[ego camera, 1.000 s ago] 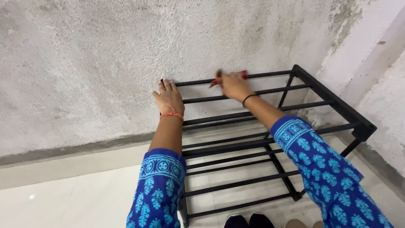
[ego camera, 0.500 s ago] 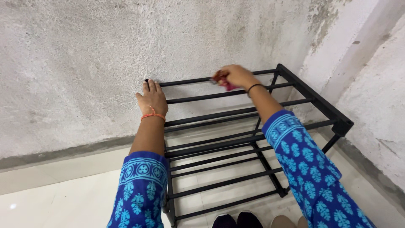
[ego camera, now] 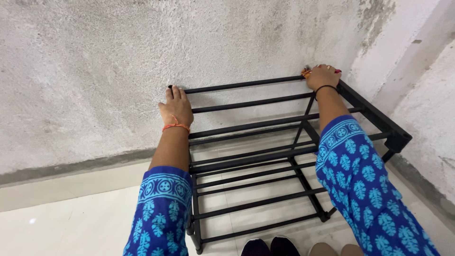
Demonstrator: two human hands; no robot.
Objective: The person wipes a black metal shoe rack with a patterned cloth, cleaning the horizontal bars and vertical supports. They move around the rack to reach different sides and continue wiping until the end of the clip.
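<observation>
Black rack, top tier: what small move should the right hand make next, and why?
Probably draw the cloth along the next bar toward the left hand. The right hand sits at the black rack's far right corner, while the left rests flat on the left end.

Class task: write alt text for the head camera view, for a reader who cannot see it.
A person's left hand rests flat on a black metal rack beside a rough grey wall. Their right hand presses a small reddish thing, unclear, at its far corner.
</observation>
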